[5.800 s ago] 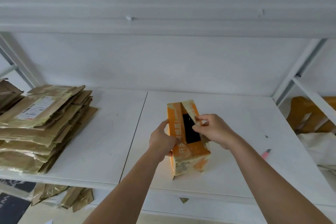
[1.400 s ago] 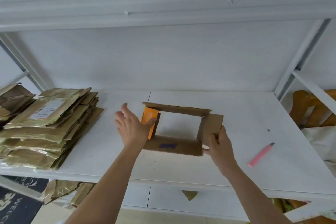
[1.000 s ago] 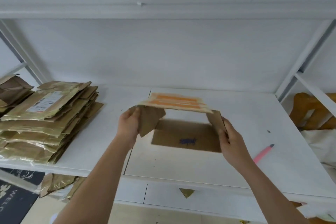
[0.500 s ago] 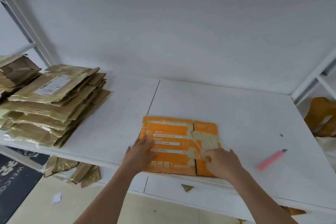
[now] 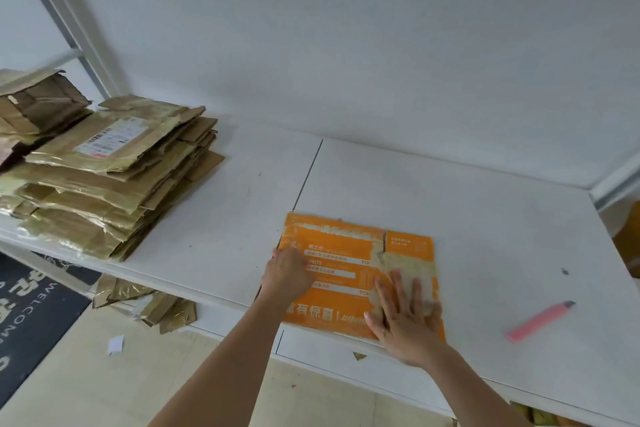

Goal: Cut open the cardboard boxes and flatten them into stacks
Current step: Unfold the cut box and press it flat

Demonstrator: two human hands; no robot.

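A flattened orange cardboard box [image 5: 341,263] with white printing and strips of worn tape lies on the white shelf [image 5: 485,225], near its front edge. My right hand [image 5: 403,317] presses flat on the box's right part, fingers straight and spread. My left hand [image 5: 289,274] rests on the box's left edge with the fingers bent downward; whether they grip the edge is unclear. A tall stack of flattened brown boxes [image 5: 107,177] sits on the shelf's left end. A pink box cutter [image 5: 538,321] lies on the shelf to the right of the orange box.
More flattened cardboard [image 5: 38,104] leans at the far left, and loose pieces [image 5: 145,302] lie on the floor under the shelf. A dark doormat [image 5: 31,308] covers the floor at lower left. An orange-brown object [image 5: 628,239] shows past the shelf's right edge.
The standing orange box was opened out, lifted and collapsed, then laid flat on the shelf. My right hand has since spread flat on its right part; my left hand shifted to the left edge.
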